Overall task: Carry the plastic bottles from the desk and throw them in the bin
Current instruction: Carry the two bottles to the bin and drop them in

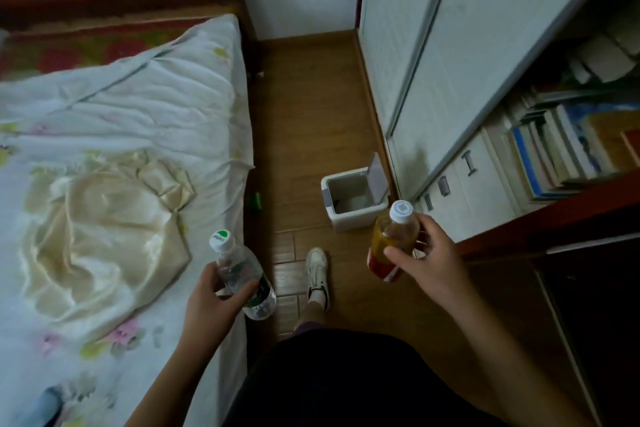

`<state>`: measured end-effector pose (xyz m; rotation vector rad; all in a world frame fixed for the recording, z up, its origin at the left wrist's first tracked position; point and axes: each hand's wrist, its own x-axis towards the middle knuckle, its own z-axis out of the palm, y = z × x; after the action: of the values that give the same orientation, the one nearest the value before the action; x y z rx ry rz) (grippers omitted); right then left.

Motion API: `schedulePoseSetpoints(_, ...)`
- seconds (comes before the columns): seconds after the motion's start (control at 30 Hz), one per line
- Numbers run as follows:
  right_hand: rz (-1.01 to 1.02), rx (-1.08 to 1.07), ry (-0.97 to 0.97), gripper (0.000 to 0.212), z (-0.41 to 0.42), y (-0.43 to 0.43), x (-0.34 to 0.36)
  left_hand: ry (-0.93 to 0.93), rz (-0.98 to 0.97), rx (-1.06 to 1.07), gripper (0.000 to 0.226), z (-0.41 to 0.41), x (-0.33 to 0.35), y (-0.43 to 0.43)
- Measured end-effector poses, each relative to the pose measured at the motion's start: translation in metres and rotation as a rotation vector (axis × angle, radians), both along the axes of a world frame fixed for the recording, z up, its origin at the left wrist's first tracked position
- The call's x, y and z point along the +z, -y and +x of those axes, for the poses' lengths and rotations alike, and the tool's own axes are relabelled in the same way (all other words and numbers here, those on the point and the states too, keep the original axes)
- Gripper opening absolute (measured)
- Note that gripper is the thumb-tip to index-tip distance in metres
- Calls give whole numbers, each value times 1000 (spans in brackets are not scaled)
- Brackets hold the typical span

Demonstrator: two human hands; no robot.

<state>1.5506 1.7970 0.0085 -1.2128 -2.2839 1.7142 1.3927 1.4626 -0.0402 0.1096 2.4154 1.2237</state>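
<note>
Two bottles in hand: left hand gripping clear bottle, right hand gripping orange bottle. Bin open on floor ahead, beside wardrobe.

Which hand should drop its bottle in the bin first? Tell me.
Probably the right hand. Its orange-label bottle appears just beside the open bin, while the left hand holds the clear bottle over by the bed edge, farther off.
</note>
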Motion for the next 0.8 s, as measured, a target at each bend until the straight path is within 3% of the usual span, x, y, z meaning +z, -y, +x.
schedulePoseSetpoints(0.43, -107, -292, 101, 66, -69, -44, -21, 67, 15, -482, 57, -193, -2, -173)
schedulePoseSetpoints(0.67, -112, -293, 121, 66, -96, -68, -40, 45, -24, -549, 66, -222, -11, -223)
schedulePoseSetpoints(0.8, -169, -245, 141, 66, -120, -82, -60, 82, -58, -522, 60, -226, -31, -228)
